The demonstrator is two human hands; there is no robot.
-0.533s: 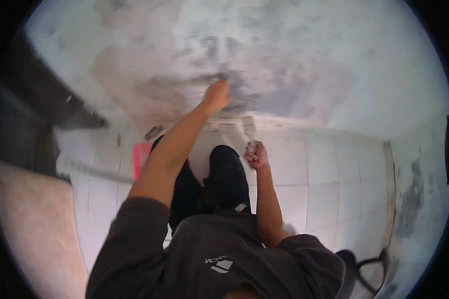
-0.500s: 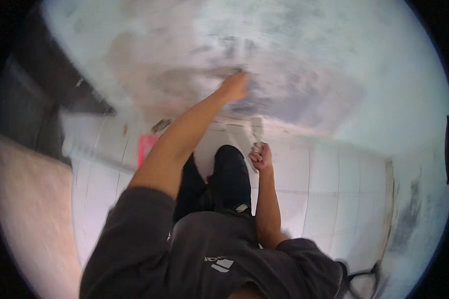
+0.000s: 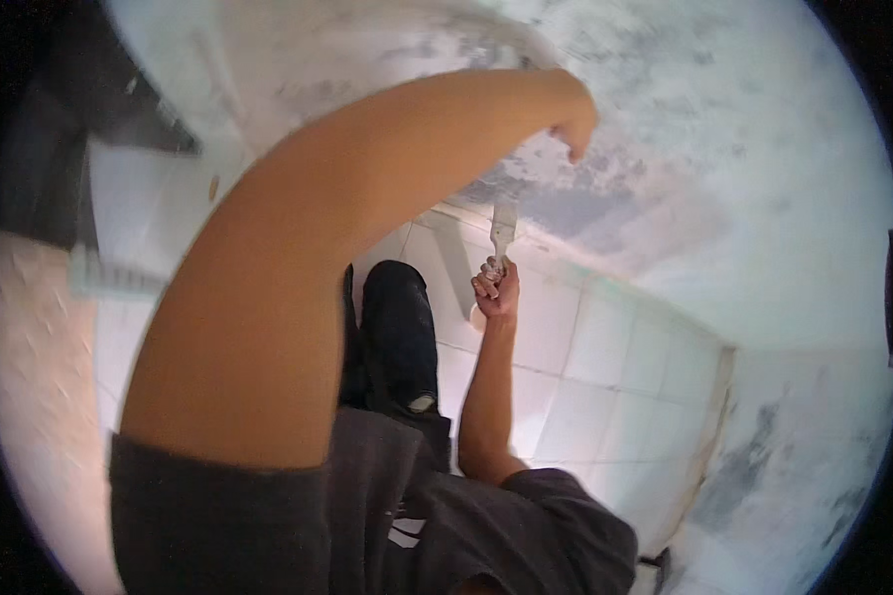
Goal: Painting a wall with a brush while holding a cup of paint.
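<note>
My left hand [image 3: 573,111] reaches across to the pale, patchy wall [image 3: 655,129], its fingers bent down beside a dark, scuffed area. The fingers are curled, and whatever they may hold is hidden from view. Low in front of my body, my right hand [image 3: 497,286] is wrapped around the handle of a putty knife [image 3: 504,224]. Its flat, pale blade points up toward the foot of the wall. White residue coats the fingers of that hand.
White tiles [image 3: 536,397] cover the floor by my dark-trousered legs [image 3: 397,322]. A second scuffed wall [image 3: 764,446] rises at the right. On the left are a dark panel [image 3: 35,174] and a tan surface [image 3: 35,357].
My left hand has swung right and upward along the wall, and its forearm now fills more of the view. The view has shifted; the pink item at left is no longer visible.
</note>
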